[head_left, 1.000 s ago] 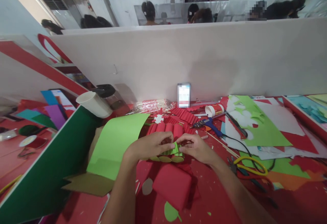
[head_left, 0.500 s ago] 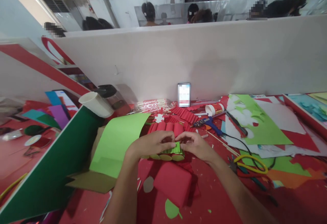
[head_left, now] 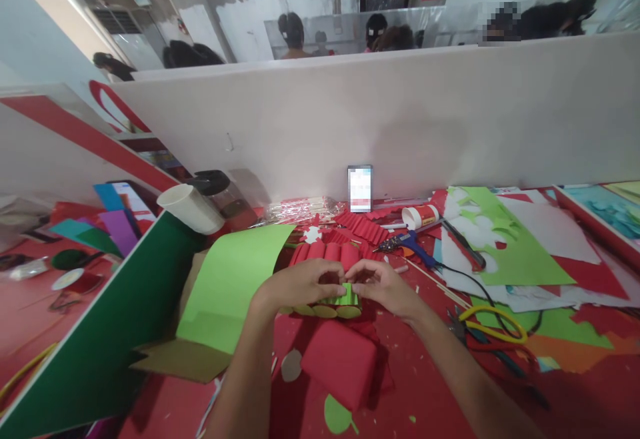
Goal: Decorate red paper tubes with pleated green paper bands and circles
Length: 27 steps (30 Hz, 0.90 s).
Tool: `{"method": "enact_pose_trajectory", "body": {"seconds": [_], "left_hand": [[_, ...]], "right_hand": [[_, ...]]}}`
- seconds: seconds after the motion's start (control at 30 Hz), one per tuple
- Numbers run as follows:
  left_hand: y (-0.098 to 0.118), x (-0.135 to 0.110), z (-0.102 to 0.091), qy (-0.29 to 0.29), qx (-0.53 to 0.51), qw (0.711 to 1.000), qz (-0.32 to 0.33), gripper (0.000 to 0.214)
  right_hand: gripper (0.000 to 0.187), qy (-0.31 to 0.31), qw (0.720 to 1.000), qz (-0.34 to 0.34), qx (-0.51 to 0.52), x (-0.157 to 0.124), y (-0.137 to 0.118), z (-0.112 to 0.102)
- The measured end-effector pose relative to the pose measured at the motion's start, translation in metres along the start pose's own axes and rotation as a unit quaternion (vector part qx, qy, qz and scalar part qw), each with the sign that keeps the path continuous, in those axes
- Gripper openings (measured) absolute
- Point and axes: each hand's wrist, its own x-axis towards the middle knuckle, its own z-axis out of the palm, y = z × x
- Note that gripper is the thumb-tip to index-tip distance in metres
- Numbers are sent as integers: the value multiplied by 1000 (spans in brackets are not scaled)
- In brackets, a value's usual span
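1. The left hand (head_left: 303,282) is curling in from the left, its thumb and fingertips seemingly pinching the left edge of a small ridged green strip (head_left: 349,294); the exact contact is partly hidden.
2. The right hand (head_left: 383,287) is facing it with bent fingers, tips meeting the strip's right edge; whether they are pinching it or only bracing it, I cannot tell; the two-sided hold is probably serving to line the strip up.
3. The strip is sitting on the near end of the red rolls (head_left: 331,252), just above a row of green discs (head_left: 324,311); the rolls are lying side by side, likely letting the table bear their weight.
4. A red block (head_left: 341,362) is resting just in front, near a loose leaf (head_left: 337,415).
5. The phone (head_left: 360,189) is standing upright near the partition (head_left: 310,119), screen towards the person, presumably for easy viewing.
6. The glue gun (head_left: 419,247) is lying near the right hand, its cord trailing right; the cutter (head_left: 464,244) and pliers (head_left: 493,324) are lying farther right, apparently within reach; a large green sheet (head_left: 233,285) is bending upward on the left.
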Motion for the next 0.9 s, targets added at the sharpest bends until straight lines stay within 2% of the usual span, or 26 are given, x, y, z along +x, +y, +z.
{"method": "enact_pose_trajectory", "body": {"seconds": [0.23, 0.47, 0.9], "left_hand": [[-1, 2, 1, -7, -16, 1000, 1, 23], [-3, 2, 1, -13, -38, 999, -8, 26], [-3, 3, 2, -21, -55, 998, -17, 24]], "right_hand": [[23, -1, 1000, -4, -10, -1, -6, 1], [33, -19, 1000, 13, 2, -4, -10, 4], [29, -20, 999, -2, 41, -2, -4, 4]]}}
